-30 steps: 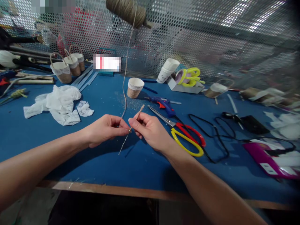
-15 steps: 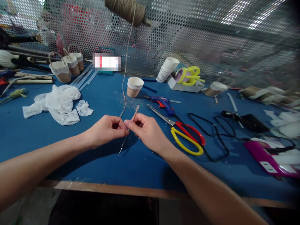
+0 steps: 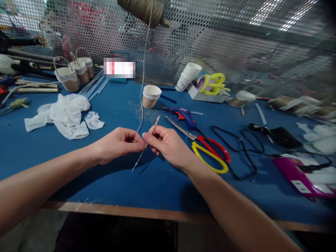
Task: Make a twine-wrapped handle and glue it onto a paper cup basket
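Observation:
My left hand (image 3: 118, 144) and my right hand (image 3: 168, 144) meet fingertip to fingertip just above the blue table (image 3: 147, 182). Both are closed in a pinch on a thin wire (image 3: 145, 145). Its upper end is wrapped in tan twine and sticks up past my right fingers; its bare silvery lower end slants down to the left. A strand of twine (image 3: 143, 73) runs from my left fingers up to a twine spool (image 3: 143, 10) hanging at the top of the view.
Red-and-yellow scissors (image 3: 207, 148) and a blue glue gun (image 3: 183, 115) lie right of my hands, beside a black cable (image 3: 241, 154). A paper cup (image 3: 151, 96) stands behind. White lace cloth (image 3: 63, 115) and small baskets (image 3: 72, 71) sit at left. Perforated mesh (image 3: 236, 42) backs the table.
My hands stay together in the same spot. The wire's twine-wrapped tip has shifted slightly between my right fingers; nothing else on the table has moved.

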`<state>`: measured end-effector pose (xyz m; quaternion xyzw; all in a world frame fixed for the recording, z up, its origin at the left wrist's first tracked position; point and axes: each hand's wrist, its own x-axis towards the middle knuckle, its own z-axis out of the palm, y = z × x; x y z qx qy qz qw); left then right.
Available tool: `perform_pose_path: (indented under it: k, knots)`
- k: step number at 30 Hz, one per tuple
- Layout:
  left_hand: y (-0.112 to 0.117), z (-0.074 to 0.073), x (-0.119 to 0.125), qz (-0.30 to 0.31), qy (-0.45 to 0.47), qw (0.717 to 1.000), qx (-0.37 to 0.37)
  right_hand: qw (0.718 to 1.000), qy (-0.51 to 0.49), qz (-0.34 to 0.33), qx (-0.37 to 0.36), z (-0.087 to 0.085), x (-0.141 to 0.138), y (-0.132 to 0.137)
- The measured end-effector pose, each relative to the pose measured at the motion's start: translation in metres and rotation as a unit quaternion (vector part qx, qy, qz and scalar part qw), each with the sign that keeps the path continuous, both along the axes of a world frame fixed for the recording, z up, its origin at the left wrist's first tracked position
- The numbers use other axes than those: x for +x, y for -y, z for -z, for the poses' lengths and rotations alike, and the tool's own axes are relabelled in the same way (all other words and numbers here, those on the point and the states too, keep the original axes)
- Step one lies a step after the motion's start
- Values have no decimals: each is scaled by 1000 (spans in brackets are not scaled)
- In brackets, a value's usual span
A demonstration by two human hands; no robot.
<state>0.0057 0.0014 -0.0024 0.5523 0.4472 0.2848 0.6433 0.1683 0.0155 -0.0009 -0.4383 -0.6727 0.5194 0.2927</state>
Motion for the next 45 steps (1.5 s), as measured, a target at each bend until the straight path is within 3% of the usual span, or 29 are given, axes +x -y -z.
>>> perform_pose_path:
  k: [6,13,21,35,45]
  knots:
    - [-1,1,-1,-1,-30,999,41,999,48,14,23,0,-1,0]
    - [0,7,1,-14,-12,1000,25,994,79,40,60,3,-2,2]
    - [-1,3,0,13,78,993,-93,996,-70,-29,-41,3,0,-1]
    - [-3,1,-4,15,-59,996,65,999,41,12,19,0,0,-2]
    - [0,4,0,-13,-43,997,56,991,84,51,89,4,-3,0]
